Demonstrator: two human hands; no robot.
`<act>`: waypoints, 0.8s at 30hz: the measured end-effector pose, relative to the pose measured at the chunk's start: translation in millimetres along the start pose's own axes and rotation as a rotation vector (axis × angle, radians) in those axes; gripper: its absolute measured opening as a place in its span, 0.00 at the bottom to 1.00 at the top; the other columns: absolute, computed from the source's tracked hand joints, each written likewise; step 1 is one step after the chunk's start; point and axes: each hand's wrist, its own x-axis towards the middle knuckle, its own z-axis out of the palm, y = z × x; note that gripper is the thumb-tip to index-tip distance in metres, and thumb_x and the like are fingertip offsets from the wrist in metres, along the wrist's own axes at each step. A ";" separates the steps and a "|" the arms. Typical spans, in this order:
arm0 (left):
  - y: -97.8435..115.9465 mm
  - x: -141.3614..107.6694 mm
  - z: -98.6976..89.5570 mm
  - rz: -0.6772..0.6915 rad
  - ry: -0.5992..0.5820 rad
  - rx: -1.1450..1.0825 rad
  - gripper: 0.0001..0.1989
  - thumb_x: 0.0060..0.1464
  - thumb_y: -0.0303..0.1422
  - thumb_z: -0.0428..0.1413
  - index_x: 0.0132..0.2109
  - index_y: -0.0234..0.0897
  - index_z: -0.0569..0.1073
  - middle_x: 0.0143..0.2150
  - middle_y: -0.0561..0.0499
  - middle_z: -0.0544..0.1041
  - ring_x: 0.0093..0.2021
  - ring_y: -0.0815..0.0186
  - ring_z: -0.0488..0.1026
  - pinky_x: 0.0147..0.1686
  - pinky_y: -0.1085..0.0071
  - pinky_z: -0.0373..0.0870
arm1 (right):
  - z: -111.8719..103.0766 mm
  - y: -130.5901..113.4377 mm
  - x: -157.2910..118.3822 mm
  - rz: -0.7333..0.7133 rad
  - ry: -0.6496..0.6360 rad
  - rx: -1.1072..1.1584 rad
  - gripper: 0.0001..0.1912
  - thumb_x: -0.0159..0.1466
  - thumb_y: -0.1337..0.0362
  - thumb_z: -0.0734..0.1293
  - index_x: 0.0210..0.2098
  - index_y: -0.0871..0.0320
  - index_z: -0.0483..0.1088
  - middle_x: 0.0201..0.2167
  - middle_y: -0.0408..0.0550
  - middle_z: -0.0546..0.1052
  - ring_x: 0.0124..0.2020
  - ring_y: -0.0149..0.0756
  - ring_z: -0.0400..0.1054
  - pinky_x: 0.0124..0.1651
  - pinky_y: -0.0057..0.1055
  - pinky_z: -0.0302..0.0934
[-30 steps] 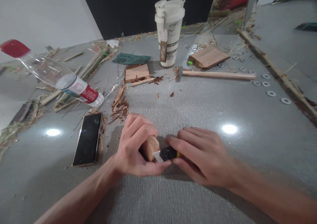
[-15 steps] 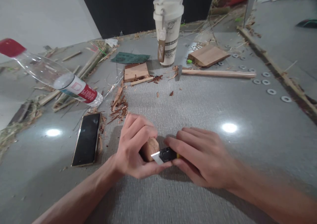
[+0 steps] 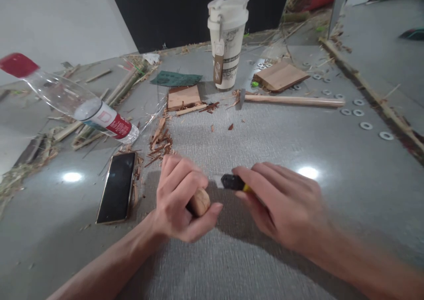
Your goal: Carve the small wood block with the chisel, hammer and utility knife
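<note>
My left hand (image 3: 180,198) is wrapped round a small wooden piece (image 3: 200,202), whose rounded end pokes out between thumb and fingers; the rest of it is hidden in the palm. To the right of it, my right hand (image 3: 281,198) grips a black and yellow utility knife (image 3: 232,182). The knife's blade, blurred by motion, points left toward the wooden piece and stands apart from it. Both hands are low over a grey textured mat (image 3: 205,256).
Left stand a tilted plastic bottle (image 3: 106,116) and a phone (image 3: 116,187). Beyond lie wood shavings (image 3: 160,143), sandpaper (image 3: 177,78), a wood block (image 3: 183,97), a lidded cup (image 3: 228,43), a hammer (image 3: 291,99), a wooden board (image 3: 281,75) and several washers (image 3: 366,126).
The knife has moved up and to the right, away from the wooden piece, which its blade overlapped before. My left thumb has lifted away from the knife. My left hand keeps its hold.
</note>
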 end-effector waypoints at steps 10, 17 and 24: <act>-9.5 -0.3 3.6 -0.054 0.059 -0.022 0.20 0.66 0.53 0.57 0.40 0.42 0.67 0.33 0.53 0.70 0.35 0.60 0.68 0.39 0.58 0.62 | 3.0 11.6 -0.9 -0.009 -0.058 0.173 0.13 0.80 0.61 0.60 0.48 0.61 0.73 0.32 0.45 0.75 0.31 0.35 0.66 0.34 0.33 0.59; -2.0 2.8 -2.1 -0.110 0.033 -0.153 0.18 0.71 0.47 0.52 0.35 0.41 0.67 0.27 0.54 0.69 0.30 0.63 0.65 0.36 0.58 0.61 | 4.1 13.2 -2.9 0.006 -0.104 0.195 0.11 0.80 0.62 0.59 0.49 0.60 0.71 0.33 0.45 0.75 0.31 0.35 0.67 0.34 0.33 0.59; 3.1 0.6 -6.0 -0.153 0.004 -0.216 0.19 0.74 0.34 0.44 0.32 0.39 0.68 0.27 0.52 0.71 0.30 0.63 0.66 0.40 0.56 0.65 | 6.2 13.6 0.3 0.022 -0.128 0.236 0.10 0.79 0.63 0.60 0.48 0.60 0.71 0.32 0.43 0.75 0.31 0.33 0.66 0.34 0.32 0.59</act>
